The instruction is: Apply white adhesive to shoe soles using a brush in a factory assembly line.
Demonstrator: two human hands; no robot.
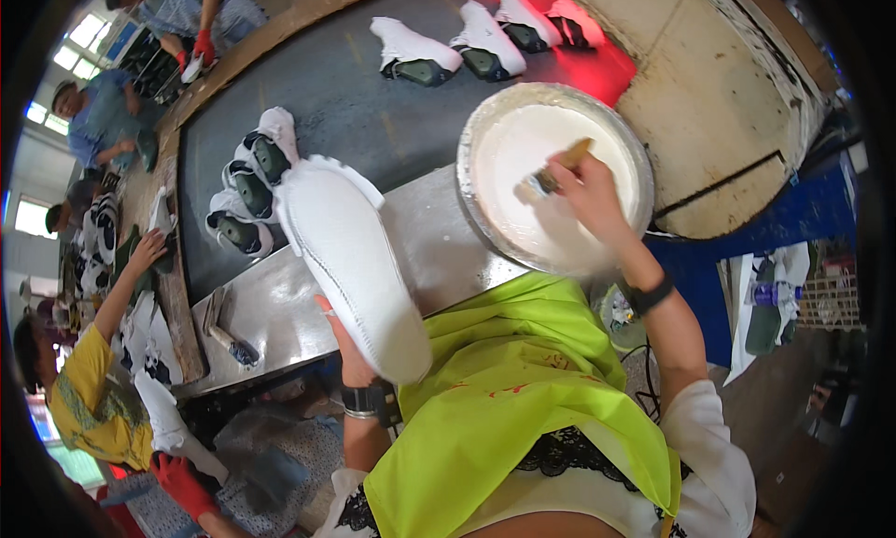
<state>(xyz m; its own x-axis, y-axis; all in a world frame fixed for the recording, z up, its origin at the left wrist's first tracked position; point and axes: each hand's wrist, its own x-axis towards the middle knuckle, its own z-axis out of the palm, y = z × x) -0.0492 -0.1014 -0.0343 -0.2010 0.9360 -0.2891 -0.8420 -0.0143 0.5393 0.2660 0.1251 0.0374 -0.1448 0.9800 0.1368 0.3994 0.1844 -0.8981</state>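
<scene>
My left hand (353, 356) grips a white shoe upper (345, 249) from beneath, its smooth, stitched-edge underside facing up. Most of that hand's fingers are hidden under the shoe; it tilts over the metal table edge in front of my lap. My right hand (590, 197) is closed around the wooden handle of a paintbrush (571, 153). The brush's bristles point down and left, over or in a white liquid (509, 141); whether they touch it I cannot tell. A round metal basin (465, 188) holds the liquid.
Several white shoe uppers on dark green lasts (492, 48) lie across the dark conveyor belt (327, 76), the far right ones under red light. More uppers (250, 191) lie left. A second brush (231, 345) rests on the metal ledge (289, 309). Co-workers (98, 389) handle shoes along the left side.
</scene>
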